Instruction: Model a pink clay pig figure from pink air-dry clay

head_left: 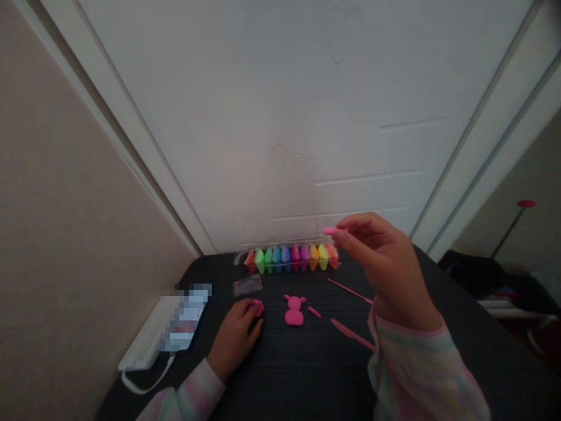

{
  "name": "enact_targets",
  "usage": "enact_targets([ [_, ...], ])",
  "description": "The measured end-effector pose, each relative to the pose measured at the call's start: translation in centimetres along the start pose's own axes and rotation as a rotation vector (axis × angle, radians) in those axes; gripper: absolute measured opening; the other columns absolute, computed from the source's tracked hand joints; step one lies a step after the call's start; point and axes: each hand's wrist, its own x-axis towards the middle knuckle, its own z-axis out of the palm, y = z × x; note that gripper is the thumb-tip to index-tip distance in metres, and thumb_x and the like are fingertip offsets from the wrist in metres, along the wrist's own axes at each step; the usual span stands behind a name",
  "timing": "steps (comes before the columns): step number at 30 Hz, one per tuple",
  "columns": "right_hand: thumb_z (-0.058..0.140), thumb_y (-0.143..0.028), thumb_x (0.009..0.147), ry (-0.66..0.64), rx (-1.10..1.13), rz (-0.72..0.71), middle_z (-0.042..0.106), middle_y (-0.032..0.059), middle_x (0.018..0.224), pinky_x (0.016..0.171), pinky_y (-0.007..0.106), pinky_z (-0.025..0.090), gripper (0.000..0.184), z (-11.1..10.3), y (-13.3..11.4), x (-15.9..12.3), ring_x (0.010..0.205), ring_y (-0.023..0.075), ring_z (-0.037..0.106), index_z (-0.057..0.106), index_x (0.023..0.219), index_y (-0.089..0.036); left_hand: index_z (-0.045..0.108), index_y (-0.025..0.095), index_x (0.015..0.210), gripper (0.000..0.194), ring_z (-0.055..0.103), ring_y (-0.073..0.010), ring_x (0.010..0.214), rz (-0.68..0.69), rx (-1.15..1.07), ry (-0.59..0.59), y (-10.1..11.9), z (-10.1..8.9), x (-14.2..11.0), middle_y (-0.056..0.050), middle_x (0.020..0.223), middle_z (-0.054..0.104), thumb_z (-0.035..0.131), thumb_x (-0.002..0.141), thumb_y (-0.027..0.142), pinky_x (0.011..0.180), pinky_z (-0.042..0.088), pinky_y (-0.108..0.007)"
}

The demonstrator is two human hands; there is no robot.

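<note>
Between the thumb and fingertips of my right hand (390,266), raised above the table, is a small pink clay roll (328,231). My left hand (236,333) rests low on the table, its fingers curled on a lump of pink clay (258,306) that they partly cover. A pink clay figure (294,311) lies flat between the hands; it has a round head with two ears and a wider body. Just right of the figure lies another short pink clay roll (314,313).
A row of coloured clay packs (286,259) lies at the back, with a clear plastic wrapper (248,285) in front. Two pink modelling tools, one thin (348,289) and one blade-shaped (350,334), lie at right. A phone (188,321) with a white cable leans at left.
</note>
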Motion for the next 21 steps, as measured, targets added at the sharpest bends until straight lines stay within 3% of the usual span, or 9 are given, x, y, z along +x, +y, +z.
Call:
enact_targets([
  [4,0.065,-0.029,0.071,0.015,0.0,-0.029,0.06,-0.0036,0.067,0.051,0.021,0.044,0.01,0.0,0.0,0.1,0.059,0.009,0.055,0.061,0.078,-0.023,0.052,0.014,0.116,0.038,0.049,-0.0259,0.114,0.037,0.129,-0.056,0.5,0.2,-0.9,-0.014,0.124,0.052,0.044,0.082,0.029,0.094,0.043,-0.041],
  [12,0.064,-0.025,0.072,0.055,-0.028,-0.06,0.058,-0.0045,0.068,0.056,0.022,0.044,0.006,0.2,-0.2,-0.1,0.062,0.0086,0.056,0.06,0.076,-0.023,0.035,0.005,0.129,0.055,0.036,-0.026,0.125,0.069,0.201,-0.22,0.3,0.3,-1.9,-0.018,0.133,0.041,0.037,0.085,0.037,0.102,0.031,-0.047],
  [16,0.064,-0.025,0.072,0.068,-0.02,-0.078,0.058,-0.0055,0.067,0.055,0.02,0.043,0.005,0.4,-0.2,-0.2,0.062,0.0074,0.055,0.061,0.077,-0.024,0.033,0.007,0.131,0.055,0.032,-0.0251,0.127,0.079,0.225,-0.292,0.2,0.0,-1.9,-0.015,0.134,0.04,0.036,0.086,0.039,0.103,0.028,-0.048],
  [21,0.065,-0.02,0.072,0.091,0.042,-0.152,0.059,-0.0058,0.068,0.054,0.021,0.043,0.007,0.7,0.2,-0.2,0.062,0.0077,0.054,0.062,0.076,-0.024,0.035,0.011,0.13,0.056,0.034,-0.0258,0.126,0.111,0.273,-0.289,0.1,0.0,-1.9,-0.012,0.134,0.042,0.035,0.085,0.043,0.103,0.027,-0.05],
])
